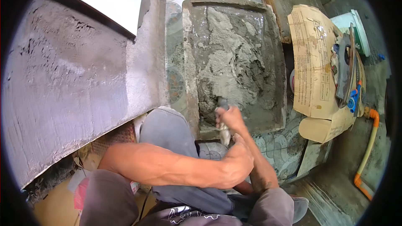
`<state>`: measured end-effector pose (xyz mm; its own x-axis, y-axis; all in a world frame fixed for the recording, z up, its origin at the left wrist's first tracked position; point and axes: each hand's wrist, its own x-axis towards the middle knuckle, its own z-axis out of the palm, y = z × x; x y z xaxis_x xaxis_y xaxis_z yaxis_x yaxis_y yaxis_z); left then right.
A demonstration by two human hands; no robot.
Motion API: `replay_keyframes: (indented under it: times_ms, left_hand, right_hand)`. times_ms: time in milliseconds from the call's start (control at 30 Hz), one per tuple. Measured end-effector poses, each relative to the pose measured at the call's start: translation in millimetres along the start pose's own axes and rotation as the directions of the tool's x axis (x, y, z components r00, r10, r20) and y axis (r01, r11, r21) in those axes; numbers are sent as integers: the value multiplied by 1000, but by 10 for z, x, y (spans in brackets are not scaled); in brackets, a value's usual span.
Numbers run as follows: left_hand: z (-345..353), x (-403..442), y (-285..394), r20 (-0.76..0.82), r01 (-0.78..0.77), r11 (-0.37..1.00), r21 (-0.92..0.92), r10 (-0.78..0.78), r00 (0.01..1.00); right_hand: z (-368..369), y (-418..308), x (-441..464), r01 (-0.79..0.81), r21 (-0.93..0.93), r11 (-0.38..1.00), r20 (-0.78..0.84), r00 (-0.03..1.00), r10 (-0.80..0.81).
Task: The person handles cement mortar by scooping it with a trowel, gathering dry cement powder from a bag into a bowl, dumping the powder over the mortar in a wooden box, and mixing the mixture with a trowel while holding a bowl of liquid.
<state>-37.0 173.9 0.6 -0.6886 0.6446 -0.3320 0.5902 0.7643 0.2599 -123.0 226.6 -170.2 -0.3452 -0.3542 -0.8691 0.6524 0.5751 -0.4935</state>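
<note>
My right hand [231, 118] is closed around the handle of a tool that looks like a trowel [225, 134], above the near end of a mixing tray [193, 65]. Its blade is sunk in wet grey mortar [230, 71] and mostly hidden. The pale, mortar-smeared handle end sticks out below the fist. My left arm crosses in front of me, and my left hand [240, 152] lies against the right forearm, close to the handle end. Its fingers are largely hidden, so their grip does not show.
A rough plastered wall [79, 79] and a white panel [104, 0] stand on the left. At right are a cardboard box [312, 67] with tools on it, a white bucket [360, 33] and an orange pipe [372, 142]. Patterned tiles [173, 79] surround the tray.
</note>
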Motion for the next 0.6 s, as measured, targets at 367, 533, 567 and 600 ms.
replay_keyframes:
  times_ms: [367, 533, 567, 600]
  left_hand:
    - [-261, -200, -240, 53, 15, 980, -199, -5, 999]
    - [-102, -72, -202, 38, -4, 984, -180, 11, 999]
    - [-246, -25, -228, 156, -3, 976, -219, 38, 987]
    - [-348, 13, -252, 270, 4, 967, -253, 67, 961]
  right_hand:
    - [-1264, -477, -450, 76, -444, 893, -116, 983, -141]
    - [-1241, -766, -1023, -83, -794, 603, -223, 961, -162]
    - [-1309, -740, -982, -48, -743, 667, -209, 964, -164]
    - [-1333, -735, -884, -22, -692, 722, -209, 963, -171]
